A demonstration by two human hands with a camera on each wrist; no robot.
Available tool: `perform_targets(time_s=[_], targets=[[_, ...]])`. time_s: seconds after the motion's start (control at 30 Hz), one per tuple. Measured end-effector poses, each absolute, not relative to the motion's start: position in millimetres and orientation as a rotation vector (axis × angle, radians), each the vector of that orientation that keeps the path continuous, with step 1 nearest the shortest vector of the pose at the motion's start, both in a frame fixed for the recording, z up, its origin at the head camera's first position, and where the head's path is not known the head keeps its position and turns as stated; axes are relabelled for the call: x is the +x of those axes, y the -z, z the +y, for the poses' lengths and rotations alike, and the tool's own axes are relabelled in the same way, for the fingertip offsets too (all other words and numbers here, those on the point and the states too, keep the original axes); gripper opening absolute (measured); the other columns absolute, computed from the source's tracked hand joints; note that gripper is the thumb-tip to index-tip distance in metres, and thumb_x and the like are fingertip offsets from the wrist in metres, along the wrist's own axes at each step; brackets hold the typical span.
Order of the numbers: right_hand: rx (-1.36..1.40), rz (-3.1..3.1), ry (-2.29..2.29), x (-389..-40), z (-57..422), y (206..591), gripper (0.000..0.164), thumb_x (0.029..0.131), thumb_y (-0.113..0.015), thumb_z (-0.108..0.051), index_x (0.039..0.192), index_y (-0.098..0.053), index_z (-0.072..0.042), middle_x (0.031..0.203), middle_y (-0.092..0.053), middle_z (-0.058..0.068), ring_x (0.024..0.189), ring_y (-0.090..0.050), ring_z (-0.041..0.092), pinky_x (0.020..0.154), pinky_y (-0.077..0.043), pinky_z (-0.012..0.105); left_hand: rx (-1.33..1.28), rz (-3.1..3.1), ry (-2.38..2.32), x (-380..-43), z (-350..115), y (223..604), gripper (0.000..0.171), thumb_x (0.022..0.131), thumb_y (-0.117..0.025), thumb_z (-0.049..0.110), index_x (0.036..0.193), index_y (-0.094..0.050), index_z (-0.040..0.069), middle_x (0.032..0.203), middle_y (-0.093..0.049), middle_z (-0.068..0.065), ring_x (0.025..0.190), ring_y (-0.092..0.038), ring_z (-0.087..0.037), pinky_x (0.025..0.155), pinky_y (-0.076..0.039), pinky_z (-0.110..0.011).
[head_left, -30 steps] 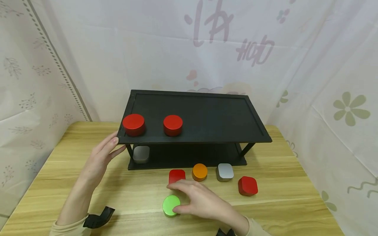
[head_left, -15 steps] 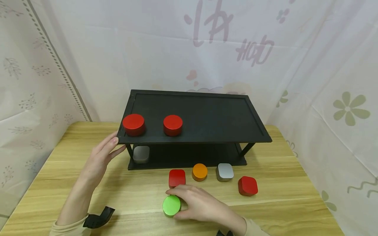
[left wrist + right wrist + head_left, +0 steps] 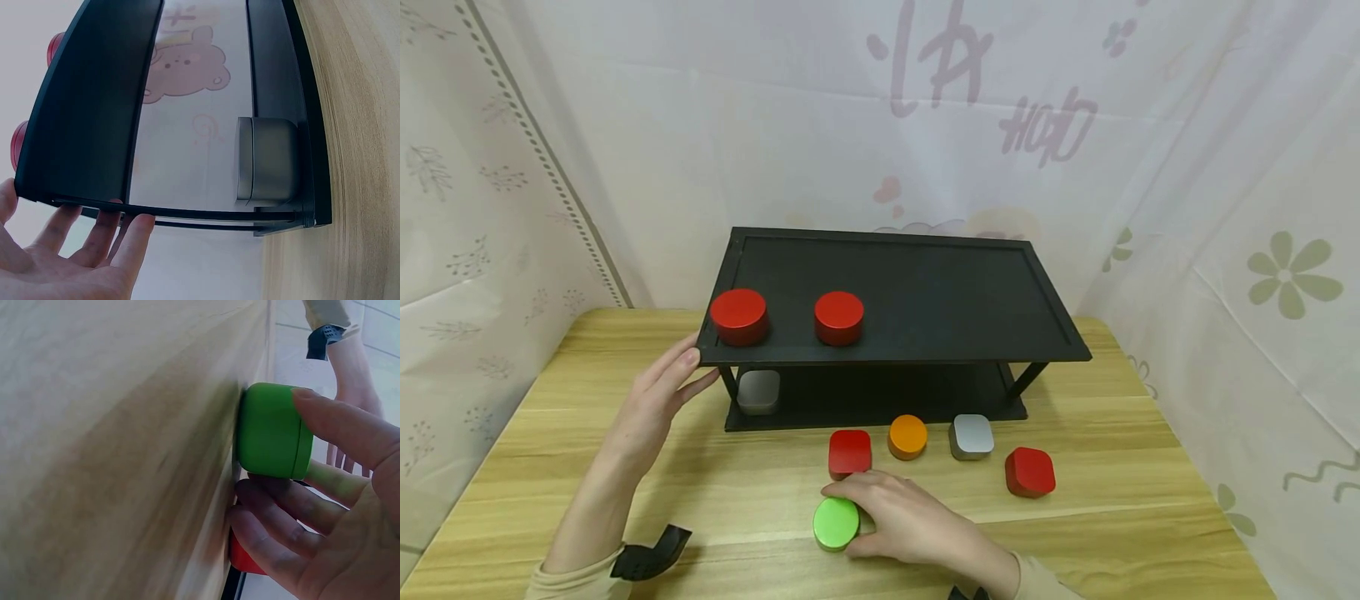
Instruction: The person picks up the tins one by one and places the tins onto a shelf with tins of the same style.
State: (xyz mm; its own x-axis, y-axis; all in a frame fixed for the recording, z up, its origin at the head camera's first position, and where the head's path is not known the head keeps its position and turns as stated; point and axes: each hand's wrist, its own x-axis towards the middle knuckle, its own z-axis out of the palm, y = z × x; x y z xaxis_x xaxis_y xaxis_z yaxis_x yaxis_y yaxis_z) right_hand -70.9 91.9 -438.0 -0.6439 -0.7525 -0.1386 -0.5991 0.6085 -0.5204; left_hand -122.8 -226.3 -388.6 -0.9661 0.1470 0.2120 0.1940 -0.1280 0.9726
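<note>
My left hand (image 3: 651, 404) holds the left end of a black two-tier shelf (image 3: 925, 292). In the left wrist view its thumb lies at the top board's edge, with the fingers (image 3: 134, 240) against the side frame. My right hand (image 3: 902, 517) has its thumb and forefinger around a small round green tin (image 3: 836, 523), which stands on the table. The right wrist view shows the thumb tip on the lid rim of the green tin (image 3: 272, 430); the other fingers lie alongside. Just behind the right fingers sits a red square tin (image 3: 850, 452).
Two round red tins (image 3: 741, 317) stand on the top board. A silver square tin (image 3: 758, 392) is on the lower board at left. Along the shelf's front on the wooden table (image 3: 760, 517) are an orange round tin (image 3: 907, 437), another silver tin (image 3: 972, 437) and a red square tin (image 3: 1030, 472).
My right hand has shifted slightly toward me and lower around the green tin, uncovering the red square tin behind it. The left hand and shelf have stayed in place.
</note>
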Motion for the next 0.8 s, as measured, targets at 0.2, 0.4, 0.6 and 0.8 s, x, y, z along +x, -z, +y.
perform_targets(time_s=[0.2, 0.4, 0.6, 0.8], targets=[[-1.086, 2.507, 0.618, -70.9, 90.8, 439.6, 0.06, 0.076, -0.077, -0.035, 0.131, -0.052, -0.029, 0.128, -0.057, -0.015, 0.112, -0.054, 0.005, 0.092, -0.049, 0.026, -0.397, -2.052, 2.298, -122.6, -226.6, 389.0, 0.04, 0.102, -0.037, 0.016, 0.138, -0.044, 0.0, 0.131, -0.055, 0.007, 0.124, -0.048, 0.0, 0.098, -0.046, -0.017], [-1.066, 2.517, 0.627, -70.5, 91.1, 440.3, 0.058, 0.076, -0.077, -0.036, 0.129, -0.053, -0.03, 0.126, -0.058, -0.016, 0.11, -0.055, 0.004, 0.091, -0.05, 0.026, -0.404, -2.041, 2.304, -123.0, -226.7, 389.2, 0.04, 0.102, -0.037, 0.016, 0.138, -0.044, -0.001, 0.132, -0.055, 0.006, 0.125, -0.046, -0.001, 0.098, -0.046, -0.017], [-1.056, 2.518, 0.702, -69.1, 93.2, 438.6, 0.055, 0.076, -0.077, -0.035, 0.125, -0.053, -0.031, 0.121, -0.058, -0.018, 0.101, -0.055, -0.001, 0.088, -0.049, 0.019, -0.398, -2.047, 2.307, -123.2, -226.5, 389.2, 0.04, 0.102, -0.037, 0.016, 0.138, -0.044, 0.0, 0.131, -0.055, 0.007, 0.123, -0.049, 0.0, 0.098, -0.046, -0.017], [-1.02, 2.497, 0.802, -67.8, 95.9, 431.6, 0.055, 0.075, -0.078, -0.034, 0.123, -0.051, -0.033, 0.115, -0.058, -0.021, 0.093, -0.053, -0.004, 0.083, -0.048, 0.016, -0.398, -2.046, 2.31, -122.7, -226.5, 388.9, 0.04, 0.102, -0.037, 0.016, 0.138, -0.044, 0.0, 0.131, -0.056, 0.007, 0.122, -0.049, 0.0, 0.098, -0.046, -0.017]])
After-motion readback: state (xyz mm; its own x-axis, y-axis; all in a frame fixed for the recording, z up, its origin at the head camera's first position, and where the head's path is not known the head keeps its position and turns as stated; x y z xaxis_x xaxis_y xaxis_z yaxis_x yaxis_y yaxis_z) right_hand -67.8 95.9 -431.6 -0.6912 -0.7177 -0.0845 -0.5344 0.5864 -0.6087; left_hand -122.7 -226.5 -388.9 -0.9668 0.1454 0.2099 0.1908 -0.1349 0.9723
